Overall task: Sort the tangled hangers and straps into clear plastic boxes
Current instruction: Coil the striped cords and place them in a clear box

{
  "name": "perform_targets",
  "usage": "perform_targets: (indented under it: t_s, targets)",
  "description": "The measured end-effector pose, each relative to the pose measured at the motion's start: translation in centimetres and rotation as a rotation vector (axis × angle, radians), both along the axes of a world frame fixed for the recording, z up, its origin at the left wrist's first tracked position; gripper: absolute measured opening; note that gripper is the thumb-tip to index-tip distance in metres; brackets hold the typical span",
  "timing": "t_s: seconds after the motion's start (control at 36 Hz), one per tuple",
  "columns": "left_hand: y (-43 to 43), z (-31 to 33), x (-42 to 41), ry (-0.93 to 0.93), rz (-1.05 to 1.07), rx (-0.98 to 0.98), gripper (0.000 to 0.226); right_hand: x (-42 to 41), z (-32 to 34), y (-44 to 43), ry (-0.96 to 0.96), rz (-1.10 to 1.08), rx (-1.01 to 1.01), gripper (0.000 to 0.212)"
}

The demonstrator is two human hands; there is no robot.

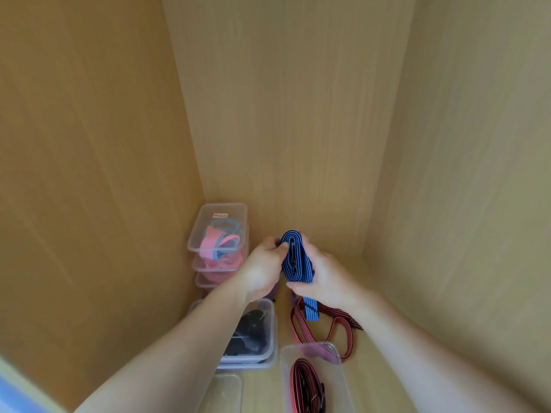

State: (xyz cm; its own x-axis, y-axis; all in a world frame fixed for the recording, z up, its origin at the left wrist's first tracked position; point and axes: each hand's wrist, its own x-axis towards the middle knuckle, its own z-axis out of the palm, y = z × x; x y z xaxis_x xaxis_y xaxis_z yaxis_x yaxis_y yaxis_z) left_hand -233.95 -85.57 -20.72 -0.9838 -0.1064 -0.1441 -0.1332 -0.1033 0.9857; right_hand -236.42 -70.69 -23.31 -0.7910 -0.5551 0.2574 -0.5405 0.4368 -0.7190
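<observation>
The left hand (264, 271) and right hand (323, 278), one on each side of the blue strap (295, 260), are bare. The left forearm (179, 338) and right forearm (402, 338), nearer the camera than the strap, are bare to the frame's edge.

I'm working on a pale wooden shelf (283, 324), walled on three sides. In the back left corner stands a stack (235, 210) of clear boxes holding pink and blue bits. Nearer me on the left, a black-filled box (270, 329) sits nested in another like it. Right of that, a red strap (301, 335) lies in loose loops straight on the wood, its near end reaching the far rim of a front box (284, 371) holding more red straps. At the front left lies a clear piece (223, 391), box or lid, I can't tell.
</observation>
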Motion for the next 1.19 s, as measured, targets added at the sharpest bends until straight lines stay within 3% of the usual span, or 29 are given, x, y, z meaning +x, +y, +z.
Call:
perform_targets:
  t_s: [0.08, 0.28, 0.47, 0.69, 0.89, 0.97, 1.19]
  targets:
    - [-0.5, 0.4, 0.1, 0.050, -0.040, -0.043, 0.021, 0.0, 0.3, 0.4, 0.009, 0.003, 0.007, 0.091]
    - [-1.2, 1.3, 0.4, 0.097, -0.073, -0.001, 0.014, 0.3, 0.6, 1.0, 0.084, 0.053, -0.014, 0.043]
    - [-1.4, 1.1, 0.7, 0.064, 0.001, 0.087, 0.023, 0.5, 0.4, 1.6, 0.167, 0.056, 0.059, 0.049]
    - [-2.4, 1.2, 1.5, 0.004, -0.148, -0.255, 0.014, 0.2, -0.1, 2.8, 0.193, 0.024, 0.175, 0.042]
    - [-1.4, -0.7, 2.0, 0.056, -0.055, -0.025, 0.013, 0.5, -0.4, 2.7, 0.104, -0.040, 0.178, 0.049]
    - [-0.6, -1.6, 2.2, 0.062, -0.008, 0.017, 0.020, 0.7, -1.0, 2.6, -0.035, -0.069, 0.119, 0.059]
    - [0.7, -3.2, 2.8, 0.056, -0.020, 0.073, 0.008, 2.2, -2.0, 3.2, -0.228, 0.000, -0.063, 0.064]
